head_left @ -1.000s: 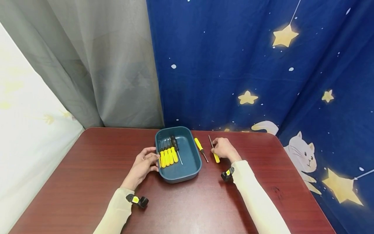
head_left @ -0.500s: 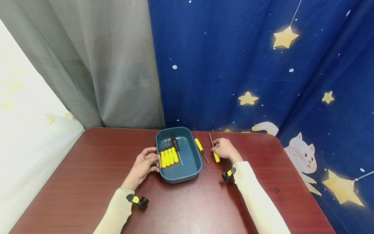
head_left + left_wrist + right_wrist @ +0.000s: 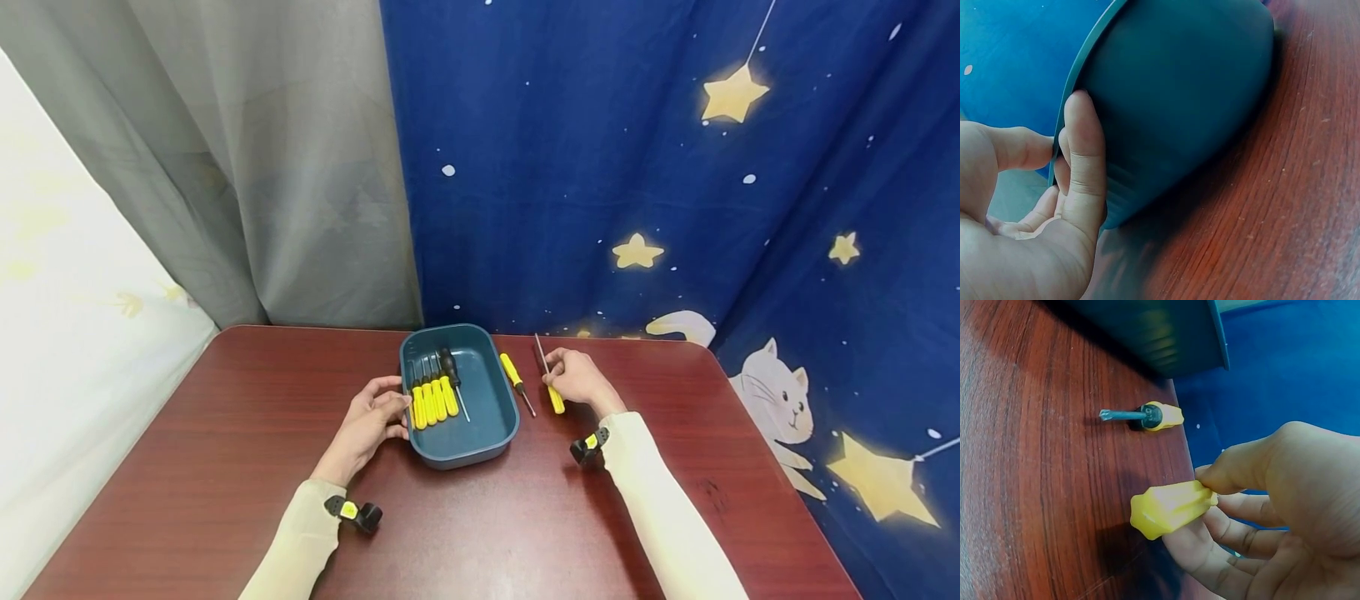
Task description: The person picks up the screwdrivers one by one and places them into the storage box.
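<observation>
My left hand (image 3: 369, 423) pinches the near-left rim of a dark teal rectangular bin (image 3: 480, 417), thumb on one side of the wall and fingers along the other in the left wrist view. Inside lie several yellow-handled screwdrivers (image 3: 430, 402) side by side, with a black-handled screwdriver (image 3: 447, 365) at their right. My right hand (image 3: 581, 379) pinches another screwdriver by its yellow handle (image 3: 1169, 506), the shank pointing away toward the back edge. Between that hand and the bin, a short yellow-and-black screwdriver (image 3: 513, 377) lies on the table, its cross-shaped tip showing in the right wrist view.
The reddish-brown wooden table (image 3: 480, 533) reaches back to a grey curtain (image 3: 322, 167) and a blue starry curtain (image 3: 540, 167). The bin stands close to the table's back edge.
The screwdriver in my right hand has risen slightly, its shank tip now farther toward the back. My left hand and the bin stay put.
</observation>
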`<state>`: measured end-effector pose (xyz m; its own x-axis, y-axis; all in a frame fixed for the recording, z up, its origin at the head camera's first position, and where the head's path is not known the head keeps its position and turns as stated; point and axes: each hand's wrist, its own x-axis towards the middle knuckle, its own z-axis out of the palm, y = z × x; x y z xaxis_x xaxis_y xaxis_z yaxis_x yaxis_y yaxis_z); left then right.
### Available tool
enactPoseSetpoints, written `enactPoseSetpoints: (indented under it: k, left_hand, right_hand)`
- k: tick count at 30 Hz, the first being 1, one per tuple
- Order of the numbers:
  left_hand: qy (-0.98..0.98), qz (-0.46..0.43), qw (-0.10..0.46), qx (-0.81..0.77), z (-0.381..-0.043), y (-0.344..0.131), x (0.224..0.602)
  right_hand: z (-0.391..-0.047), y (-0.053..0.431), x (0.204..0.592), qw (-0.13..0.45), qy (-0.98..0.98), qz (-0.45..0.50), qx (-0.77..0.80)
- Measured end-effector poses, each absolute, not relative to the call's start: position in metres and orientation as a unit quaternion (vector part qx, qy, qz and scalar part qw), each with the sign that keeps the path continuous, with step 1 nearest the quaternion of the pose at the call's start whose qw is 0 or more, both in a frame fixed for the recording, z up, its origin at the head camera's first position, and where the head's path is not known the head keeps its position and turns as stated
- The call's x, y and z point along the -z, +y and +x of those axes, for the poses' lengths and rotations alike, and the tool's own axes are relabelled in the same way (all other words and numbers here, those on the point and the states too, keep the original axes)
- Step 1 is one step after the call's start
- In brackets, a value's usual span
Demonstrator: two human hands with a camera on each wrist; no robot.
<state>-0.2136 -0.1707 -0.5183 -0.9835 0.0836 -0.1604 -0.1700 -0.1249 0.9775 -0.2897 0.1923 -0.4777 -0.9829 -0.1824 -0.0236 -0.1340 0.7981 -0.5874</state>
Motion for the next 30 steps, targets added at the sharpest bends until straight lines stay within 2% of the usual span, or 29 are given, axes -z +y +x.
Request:
enactPoseSetpoints:
  k: [30]
  left_hand:
    - [0.652, -0.027, 0.089, -0.753, -0.213, -0.172, 0.518]
  right_hand:
    - [-0.283, 0.169, 0.456, 0.020, 0.943, -0.111, 0.314]
